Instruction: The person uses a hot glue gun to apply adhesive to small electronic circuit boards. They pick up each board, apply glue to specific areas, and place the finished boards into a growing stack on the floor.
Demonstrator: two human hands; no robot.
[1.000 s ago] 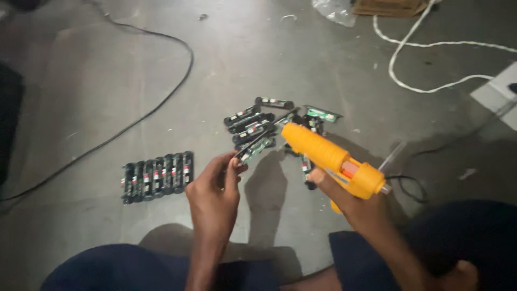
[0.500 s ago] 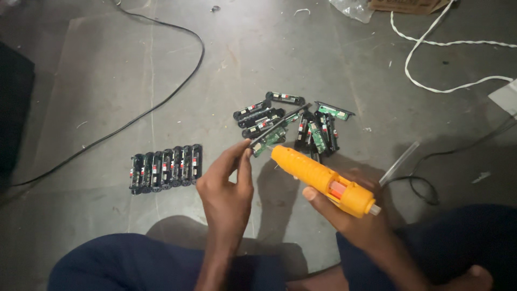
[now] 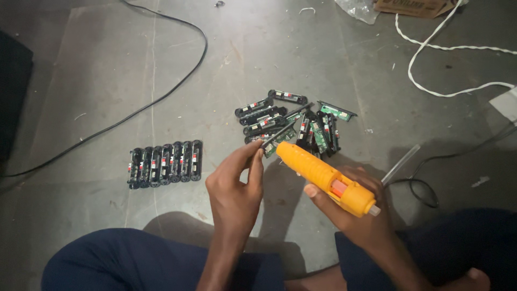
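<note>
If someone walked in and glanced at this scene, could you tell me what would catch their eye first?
The bright orange glue gun stands out at once, held in the right hand with its nozzle aimed at a small dark module pinched in the left hand. Just beyond lies a loose heap of similar modules on the grey floor, while a tidy row of them sits to the left.

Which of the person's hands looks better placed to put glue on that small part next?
Probably the right hand: it grips the orange glue gun, whose nozzle points at the small module pinched in the left hand. The left is taken up holding that part steady above the floor.
</note>
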